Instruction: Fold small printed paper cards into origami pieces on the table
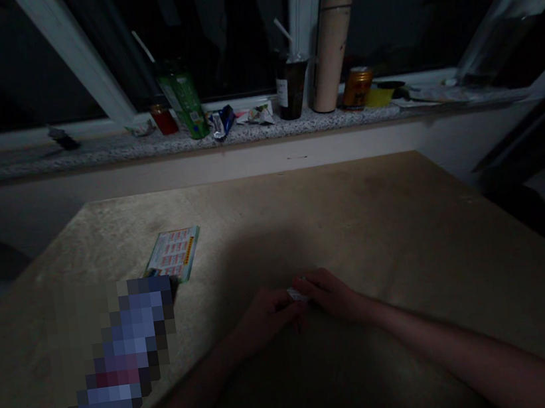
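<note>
Both of my hands meet low over the middle of the tan table [379, 217]. My left hand [264, 315] and my right hand [332, 293] are closed in a pinch on the same small white piece [296, 294], which looks like folded paper. The light is dim and the piece is too small to name further. A printed card or leaflet [174, 253] lies flat on the table to the left of my hands, apart from them.
A blurred-out patch [121, 354] covers something on the table's left. On the stone windowsill [21, 163] stand a green bottle [183, 102], a red can [163, 119], a dark cup with a straw [291, 88], a tall beige cup [332, 49], an orange can [356, 88] and wrappers [221, 122].
</note>
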The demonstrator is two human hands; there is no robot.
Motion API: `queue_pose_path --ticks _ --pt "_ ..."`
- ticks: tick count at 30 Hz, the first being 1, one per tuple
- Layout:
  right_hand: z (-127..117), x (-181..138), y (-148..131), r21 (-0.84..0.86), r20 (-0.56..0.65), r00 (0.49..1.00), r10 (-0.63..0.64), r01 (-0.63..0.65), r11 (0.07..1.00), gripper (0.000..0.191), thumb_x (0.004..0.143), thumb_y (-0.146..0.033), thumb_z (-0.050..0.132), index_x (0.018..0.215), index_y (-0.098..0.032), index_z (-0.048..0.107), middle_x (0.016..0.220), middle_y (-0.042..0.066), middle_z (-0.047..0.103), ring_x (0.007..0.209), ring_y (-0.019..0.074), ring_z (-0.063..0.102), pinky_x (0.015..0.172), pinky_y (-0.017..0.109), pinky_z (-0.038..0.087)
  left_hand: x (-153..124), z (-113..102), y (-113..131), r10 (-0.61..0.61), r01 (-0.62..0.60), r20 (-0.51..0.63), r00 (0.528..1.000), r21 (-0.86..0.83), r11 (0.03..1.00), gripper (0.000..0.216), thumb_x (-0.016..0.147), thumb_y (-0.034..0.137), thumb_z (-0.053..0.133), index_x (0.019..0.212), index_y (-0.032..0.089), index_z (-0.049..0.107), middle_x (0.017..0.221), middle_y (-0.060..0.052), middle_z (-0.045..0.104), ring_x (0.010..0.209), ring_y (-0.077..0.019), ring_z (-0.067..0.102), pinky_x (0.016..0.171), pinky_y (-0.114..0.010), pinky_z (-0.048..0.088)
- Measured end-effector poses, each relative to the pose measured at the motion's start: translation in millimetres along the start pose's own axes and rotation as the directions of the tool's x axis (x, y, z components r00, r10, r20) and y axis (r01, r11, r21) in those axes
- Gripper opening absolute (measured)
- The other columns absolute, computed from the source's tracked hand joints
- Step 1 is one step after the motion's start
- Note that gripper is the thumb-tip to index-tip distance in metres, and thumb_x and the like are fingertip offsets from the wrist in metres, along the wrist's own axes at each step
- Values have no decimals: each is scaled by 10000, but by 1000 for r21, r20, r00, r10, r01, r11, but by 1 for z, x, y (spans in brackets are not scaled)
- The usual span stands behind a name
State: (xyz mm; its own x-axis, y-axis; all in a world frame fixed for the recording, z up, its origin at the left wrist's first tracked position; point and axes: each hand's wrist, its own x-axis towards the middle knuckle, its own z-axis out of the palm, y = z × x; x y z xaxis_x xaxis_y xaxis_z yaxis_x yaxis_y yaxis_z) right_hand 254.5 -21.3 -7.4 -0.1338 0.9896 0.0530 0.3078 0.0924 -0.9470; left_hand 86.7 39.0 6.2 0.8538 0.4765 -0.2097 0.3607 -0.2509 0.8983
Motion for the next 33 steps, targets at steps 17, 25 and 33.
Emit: queue_pose_path --ticks 17,25,33 --pt "-3 0 1 -5 19 1000 22 -22 1000 485 908 -509 374 595 -162 503 551 -33 445 532 89 378 514 212 328 -1 3 2 15 -12 -60 998 51 999 391 878 420 477 652 156 656 587 9 596 553 -122 531 556 -203 378" --pt "-6 1 2 115 70 997 29 -37 993 506 882 -567 381 604 -162 501 553 -43 397 526 86 349 507 210 328 -3 -2 8 61 -55 -134 989 44 998 344 901 395 390 749 159 588 661 21 523 636 -133 481 596 -214 362" --pt "-4 -2 -6 157 158 987 23 -48 986 384 857 -503 501 734 -153 598 615 -32 482 563 94 413 546 214 358 -2 -1 0 54 -40 -240 969 60 997 372 916 399 339 647 182 477 602 33 455 588 -127 444 576 -217 346"
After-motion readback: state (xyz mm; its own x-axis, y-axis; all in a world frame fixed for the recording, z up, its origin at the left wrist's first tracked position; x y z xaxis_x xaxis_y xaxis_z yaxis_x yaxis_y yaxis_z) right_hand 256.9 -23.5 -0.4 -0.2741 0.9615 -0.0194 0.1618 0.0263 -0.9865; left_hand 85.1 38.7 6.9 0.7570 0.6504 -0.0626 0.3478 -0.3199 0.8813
